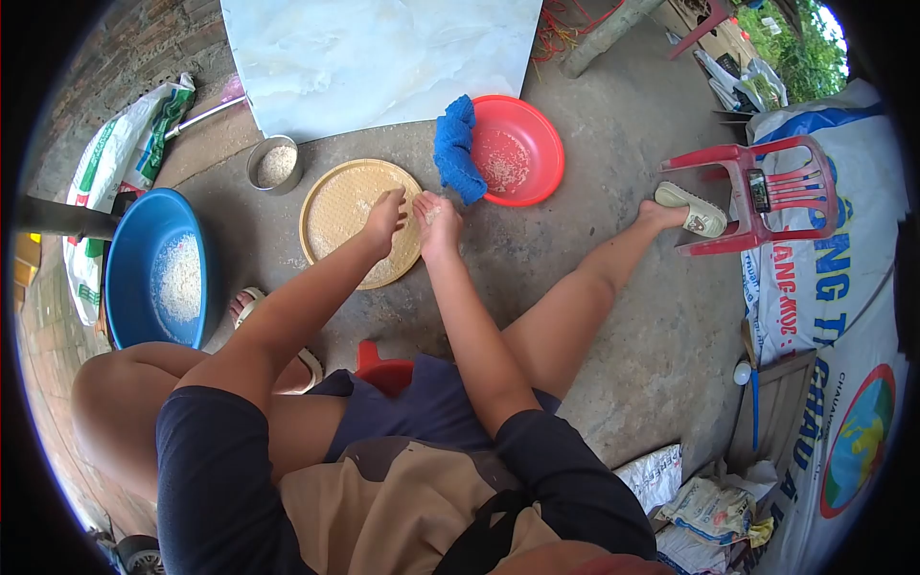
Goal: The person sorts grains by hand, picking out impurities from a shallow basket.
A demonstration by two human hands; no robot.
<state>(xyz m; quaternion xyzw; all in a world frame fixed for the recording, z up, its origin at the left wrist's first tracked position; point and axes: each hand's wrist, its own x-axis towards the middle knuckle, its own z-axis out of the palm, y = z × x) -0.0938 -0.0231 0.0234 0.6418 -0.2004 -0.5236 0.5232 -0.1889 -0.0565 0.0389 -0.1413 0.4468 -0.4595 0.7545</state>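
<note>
A round woven tray (331, 206) with pale grains scattered on it lies on the floor in front of me. Above its right side my left hand (386, 218) is held with its fingers apart and nothing in them. Close beside it, at the tray's right edge, my right hand (438, 222) is turned palm up with some pale grains in it. Just beyond, a red basin (541, 144) holds more grains, and a blue cloth (457, 149) hangs over its left rim.
A blue tub (129, 273) with white grains stands at the left, a metal pot (276, 165) of grains behind the tray. A pale board (379, 62) lies at the back. A red chair (743, 196) with a phone and large printed sacks (843, 278) are at the right.
</note>
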